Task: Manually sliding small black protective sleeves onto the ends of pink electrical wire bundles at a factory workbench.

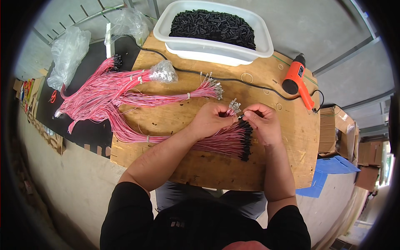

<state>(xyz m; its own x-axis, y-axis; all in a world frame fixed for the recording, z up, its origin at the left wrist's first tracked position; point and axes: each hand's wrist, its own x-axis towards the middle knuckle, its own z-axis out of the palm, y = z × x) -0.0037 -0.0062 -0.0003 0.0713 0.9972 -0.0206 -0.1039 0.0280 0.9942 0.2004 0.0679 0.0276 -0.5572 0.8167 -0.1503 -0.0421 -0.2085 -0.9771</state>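
Over the wooden table, my left hand is closed in a pinch on a pink wire, at the head of a wire bundle whose silvery tips stick up past the fingers. Facing it, my right hand pinches a tiny black sleeve at that wire's end, thumb against forefinger. Just below both hands, pink wires fan out, their ends capped with black sleeves. How far the held sleeve sits on the wire is hidden by the fingertips.
A white tub of short black tube pieces stands at the back. An orange heat gun lies right, its black cord crossing the table. More pink wire bundles lie left, one with its end in clear plastic. Rubber bands are scattered about.
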